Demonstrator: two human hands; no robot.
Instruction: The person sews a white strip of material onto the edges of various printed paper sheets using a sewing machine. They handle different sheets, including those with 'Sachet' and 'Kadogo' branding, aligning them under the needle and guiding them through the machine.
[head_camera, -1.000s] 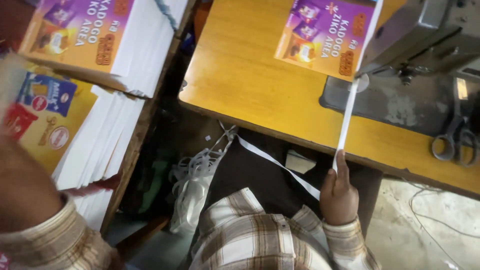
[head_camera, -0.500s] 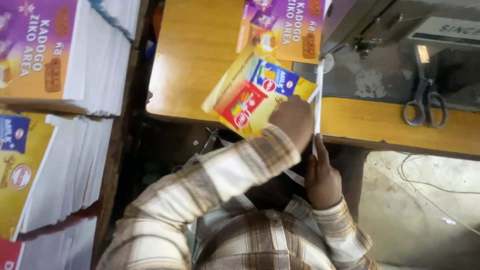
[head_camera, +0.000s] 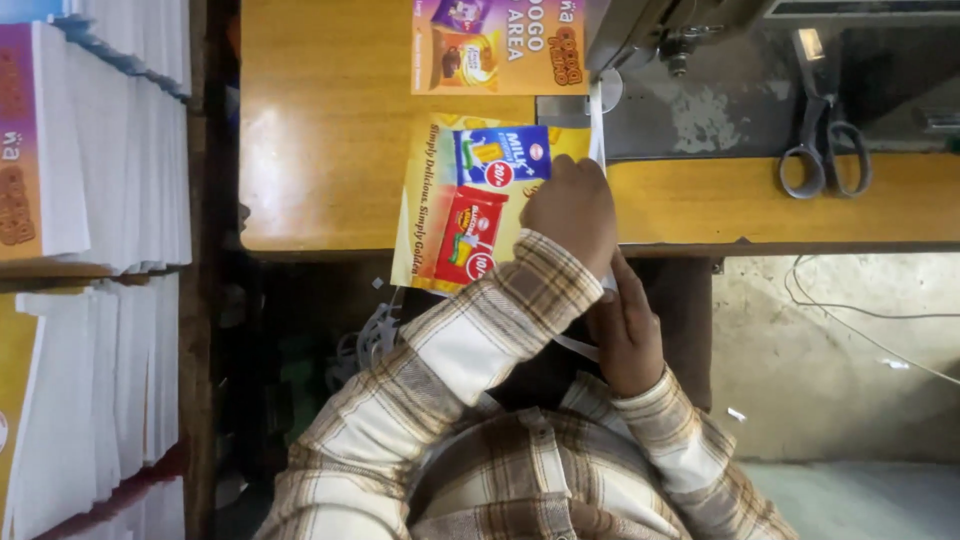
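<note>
Right now the left hand (head_camera: 572, 212) lies flat on top of a yellow printed sheet (head_camera: 470, 205), with its fingers bent down over the sheet's right side, pressing it to the desk (head_camera: 330, 130). The hand does not pinch the sheet; it just holds it down. The right hand (head_camera: 628, 330) sits lower, below the front edge of the desk, just under the left hand. Its fingers are curled around a thin white strip (head_camera: 597, 120), but I cannot tell how tight the grip is, because the left hand covers part of it.

The strip runs straight away from the fingers, up along the right side of the sheet to the sewing machine (head_camera: 680, 30) at the back of the desk. The sheet's long side runs the same way, and its near end hangs over the front edge. The left hand is the nearer one to the sheet.

Another printed sheet, purple and orange (head_camera: 498, 45), lies at the back edge. Scissors (head_camera: 822, 140) rest on the machine's grey base, well apart to the right. Tall stacks of sheets (head_camera: 90, 150) stand off to the left.
</note>
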